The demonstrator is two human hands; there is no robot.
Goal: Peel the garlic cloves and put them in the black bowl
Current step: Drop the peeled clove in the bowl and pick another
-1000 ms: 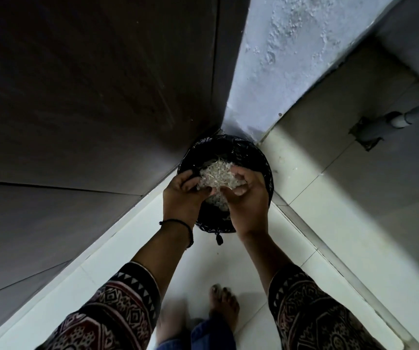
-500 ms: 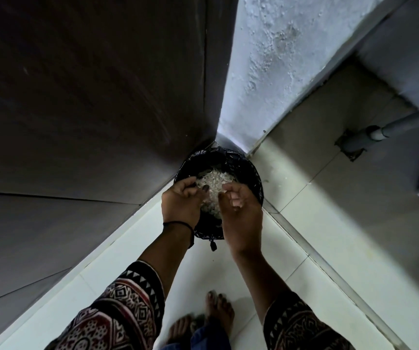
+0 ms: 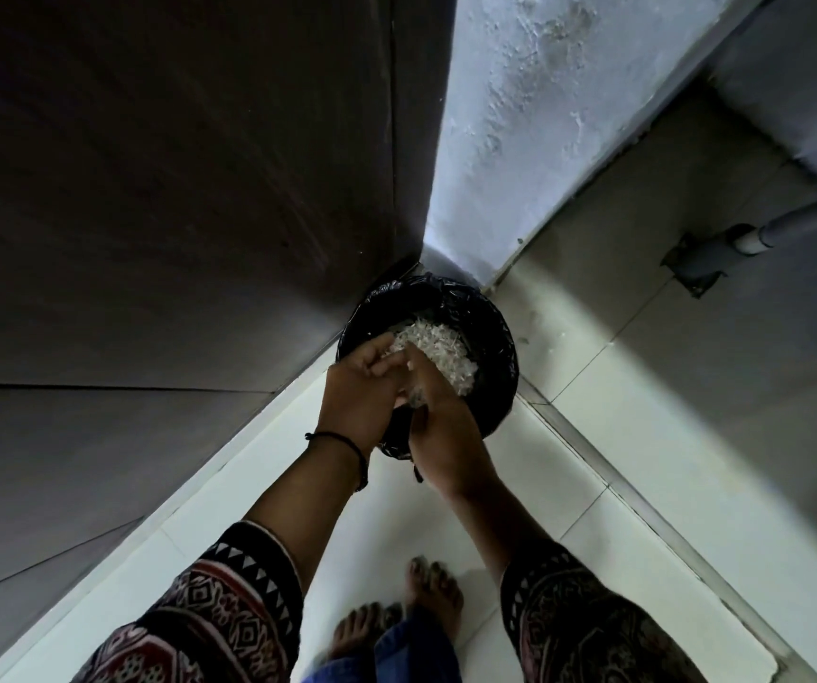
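From my head camera, I am standing over a black bag-lined bin (image 3: 497, 332) on the white tiled floor (image 3: 569, 490). It is wedged into the corner where the dark panelled wall (image 3: 175, 214) on my left meets the rough pale blue wall (image 3: 534, 130). Those two walls shut off the far side and the left. The open floor runs towards me and out to the right, past a grey strip (image 3: 653, 510) between the tiles, with a grey pipe (image 3: 791, 216) well apart on the right. My bare feet (image 3: 433, 591) stand just short of the bin.

A heap of pale papery garlic skins (image 3: 441, 350) lies inside the bin. My left hand (image 3: 359, 394) and right hand (image 3: 441, 431) are pressed together above its near rim, the fingers straight and overlapping just over the heap. A few skins show in the seam between them. A black thread band (image 3: 342, 438) circles my left wrist.
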